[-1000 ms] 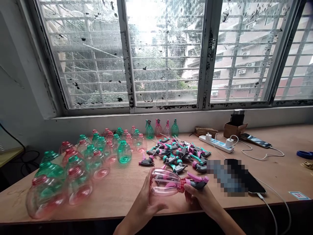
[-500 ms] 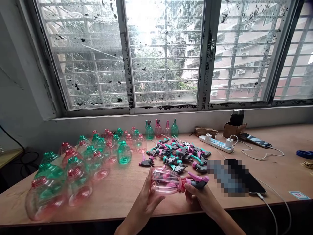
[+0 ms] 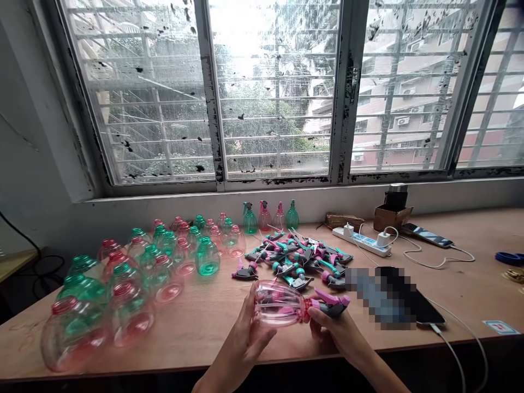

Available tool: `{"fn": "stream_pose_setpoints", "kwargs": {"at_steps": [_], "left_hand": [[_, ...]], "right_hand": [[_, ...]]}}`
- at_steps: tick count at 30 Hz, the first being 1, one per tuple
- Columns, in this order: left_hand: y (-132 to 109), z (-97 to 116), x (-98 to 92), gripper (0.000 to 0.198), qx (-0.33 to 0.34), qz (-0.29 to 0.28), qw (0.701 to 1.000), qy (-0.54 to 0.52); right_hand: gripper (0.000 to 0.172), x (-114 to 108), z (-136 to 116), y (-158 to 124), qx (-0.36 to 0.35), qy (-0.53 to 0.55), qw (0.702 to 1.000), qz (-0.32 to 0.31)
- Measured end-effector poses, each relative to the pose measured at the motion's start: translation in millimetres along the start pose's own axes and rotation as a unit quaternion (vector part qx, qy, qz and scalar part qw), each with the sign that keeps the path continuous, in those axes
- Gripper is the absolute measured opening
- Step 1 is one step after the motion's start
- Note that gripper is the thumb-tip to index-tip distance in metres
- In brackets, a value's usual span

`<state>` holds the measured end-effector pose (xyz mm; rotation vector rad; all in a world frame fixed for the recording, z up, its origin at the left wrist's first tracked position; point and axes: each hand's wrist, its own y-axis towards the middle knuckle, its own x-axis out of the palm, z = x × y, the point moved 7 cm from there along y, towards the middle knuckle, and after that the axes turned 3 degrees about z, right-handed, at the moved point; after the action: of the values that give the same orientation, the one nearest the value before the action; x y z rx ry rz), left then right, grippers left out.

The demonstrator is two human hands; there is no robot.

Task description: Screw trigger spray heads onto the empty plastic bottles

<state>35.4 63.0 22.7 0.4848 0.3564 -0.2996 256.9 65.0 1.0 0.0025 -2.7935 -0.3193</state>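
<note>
Table [image 3: 192, 322] gap along edge [image 3: 172, 365]; hands [image 3: 241, 341] [image 3: 341, 334] hold pink bottle [image 3: 278, 311].

I can see the camera is worn on the head, right up at the bench [image 3: 196, 322], facing forward and a little down across it to the window [image 3: 276, 103] behind. It looks from close in: the left grip [image 3: 241, 338] and right grip [image 3: 338, 332] sit low, near the middle, while the window takes up the upper half.
</note>
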Motion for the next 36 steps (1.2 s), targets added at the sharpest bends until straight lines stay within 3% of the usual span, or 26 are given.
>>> {"fn": "stream_pose_setpoints", "kwargs": {"at_steps": [7,10,18,28,36], "left_hand": [[3,5,0.2,0.092,0.006,0.014,1.000,-0.004],[6,6,-1.2,0.086,0.004,0.009,1.000,-0.001],[6,-1,-0.6,0.087,0.002,0.011,1.000,0.018],[7,12,-1.4,0.077,0.003,0.004,0.999,0.040],[4,0,-2.1,0.093,0.000,0.046,0.997,0.069]], "right_hand": [[0.046,-4,7,2,0.013,-0.079,0.997,-0.021],[0.050,-5,10,3,0.019,-0.093,0.995,-0.032],[0.047,-3,7,3,0.005,-0.089,0.995,-0.043],[0.050,-3,8,3,0.005,-0.059,0.998,-0.030],[0.047,-6,8,4,-0.002,-0.058,0.998,-0.001]]}}
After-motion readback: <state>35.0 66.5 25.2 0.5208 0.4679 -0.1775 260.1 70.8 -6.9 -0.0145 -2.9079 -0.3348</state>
